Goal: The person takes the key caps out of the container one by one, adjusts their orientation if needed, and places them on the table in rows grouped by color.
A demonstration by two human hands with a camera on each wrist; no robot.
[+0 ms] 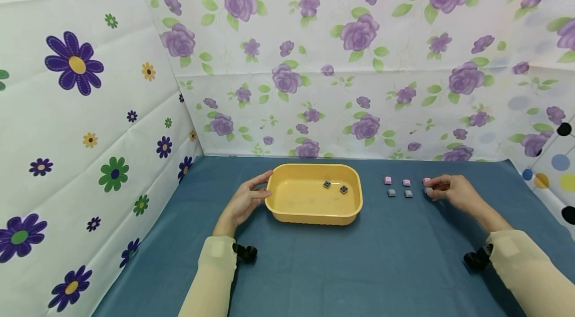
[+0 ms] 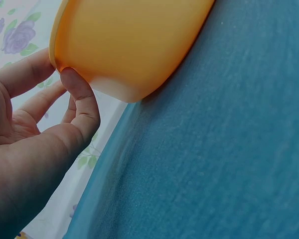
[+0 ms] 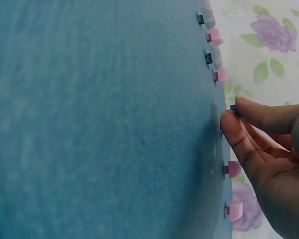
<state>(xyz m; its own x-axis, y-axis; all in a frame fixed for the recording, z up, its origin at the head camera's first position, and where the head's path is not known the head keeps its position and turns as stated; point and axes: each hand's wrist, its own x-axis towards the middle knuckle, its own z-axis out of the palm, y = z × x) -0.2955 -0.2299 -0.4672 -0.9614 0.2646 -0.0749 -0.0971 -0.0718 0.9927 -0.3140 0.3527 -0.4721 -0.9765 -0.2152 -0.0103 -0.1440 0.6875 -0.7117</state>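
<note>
A blue felt-like cloth (image 1: 314,267) covers the table, walled on three sides by white sheets printed with purple flowers (image 1: 359,32).

Nearest are two cream sleeves (image 1: 215,267), each with a small black camera at the wrist. Further out, the left hand (image 1: 244,202) rests against the left end of a yellow plastic tub (image 1: 287,214); in the left wrist view the thumb (image 2: 82,99) presses the tub's outer wall just under the rim, with the fingers lying behind the rim, so the hand steadies the tub with a light hold. Two small dark keycaps (image 1: 335,187) lie inside the tub, toward its far right.

To the right, the right hand (image 1: 451,192) is down on the cloth beside the small caps. Its thumb and forefinger (image 3: 239,124) are pinched together on a small dark-based cap (image 3: 233,107), mostly hidden by the fingertips. To the left of that hand stand two pink caps (image 1: 397,181) in the farther row and two grey caps (image 1: 400,193) in the nearer, well apart from the tub. The right wrist view shows two more pink caps (image 3: 233,189) near the palm.

The caps look light, hard and smooth, so a fingertip pinch on opposite sides should suit them; they could easily slip or flick away. The tub looks stiff and light, and likely to slide on the cloth unless held by its rim.
</note>
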